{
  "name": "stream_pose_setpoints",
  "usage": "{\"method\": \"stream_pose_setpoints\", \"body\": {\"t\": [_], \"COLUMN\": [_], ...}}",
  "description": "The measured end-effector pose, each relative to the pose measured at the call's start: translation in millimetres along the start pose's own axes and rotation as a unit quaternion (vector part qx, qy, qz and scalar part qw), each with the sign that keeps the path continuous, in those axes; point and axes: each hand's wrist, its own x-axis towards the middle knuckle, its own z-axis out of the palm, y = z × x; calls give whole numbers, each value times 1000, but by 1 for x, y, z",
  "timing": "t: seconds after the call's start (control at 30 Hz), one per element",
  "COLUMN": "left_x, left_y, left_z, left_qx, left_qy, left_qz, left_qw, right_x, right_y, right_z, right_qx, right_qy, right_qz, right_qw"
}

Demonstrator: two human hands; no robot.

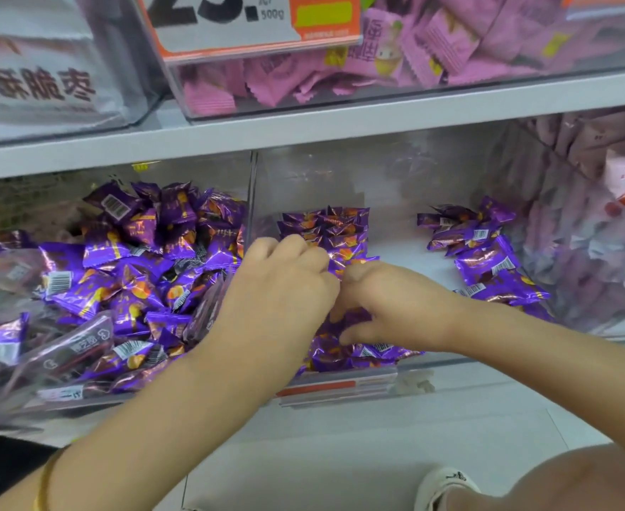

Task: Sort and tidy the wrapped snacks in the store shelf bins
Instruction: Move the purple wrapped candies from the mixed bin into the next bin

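Observation:
Shiny purple wrapped snacks fill two clear bins on the lower shelf. The left bin (200, 394) holds a loose heap (130, 282). In the middle bin (488, 171) a neat row of packets (335, 225) stands at the back, and a second group (484, 248) lies at the right. My left hand (285, 278) reaches into the middle bin with its fingers curled on the row of packets. My right hand (381, 300) is just beside it, with fingers spread and pressing down on packets (344, 350) at the bin's front.
A divider wall (252, 186) separates the two bins. Above, a clear bin of pink wrapped snacks (395, 57) carries an orange price tag (244, 20). A pale pink packet bin (606, 201) stands at the right. A price strip (337, 387) runs along the front edge.

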Motion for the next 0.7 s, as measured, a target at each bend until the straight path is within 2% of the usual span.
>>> {"method": "stream_pose_setpoints", "body": {"t": [0.07, 0.13, 0.2, 0.27, 0.47, 0.7], "left_x": [-13, -23, -26, -26, -29, -35], "left_y": [-13, -25, -38, -48, -58, -64], "left_z": [1, -3, -2, 3, 19, 27], "left_qx": [-31, -132, -245, -308, -345, -432], "left_qy": [52, 81, 114, 126, 124, 84], "left_qz": [-6, -28, -68, -92, -80, -85], "left_qw": [998, 988, 960, 938, 927, 894], "right_x": [4, 7, 10, 13, 17, 19], "right_y": [-4, -8, -12, -17, -24, -27], "right_z": [1, 1, 1, 2, 5, 7], "right_qx": [-66, -112, -112, -104, -138, -166], "right_qy": [-36, -58, -79, -99, -109, -139], "right_qz": [-14, -24, -34, -39, -14, 2], "right_qw": [997, 992, 990, 989, 984, 976]}}
